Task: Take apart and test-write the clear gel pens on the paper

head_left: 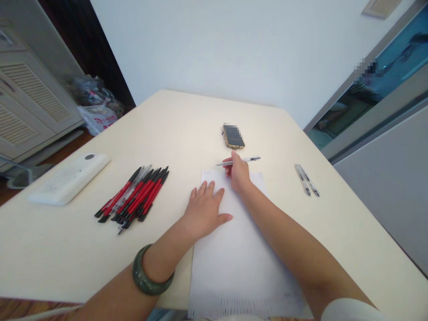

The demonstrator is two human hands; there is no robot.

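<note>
Head view — here's one long white paper sheet, and over its far edge one slim clear-and-black pen, clamped in the fingers of the right hand. The left hand presses flat on the sheet, fingers spread apart! Beyond the sheet, one dark-screened phone in a gold-toned case; right of the sheet, two slim clear pens; left of it, one heap of red-and-black and clear pens — too overlapped to count.

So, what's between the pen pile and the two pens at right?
In the head view: the paper sheet, the left hand resting on it, and the right hand holding a clear-barrelled pen.
</note>
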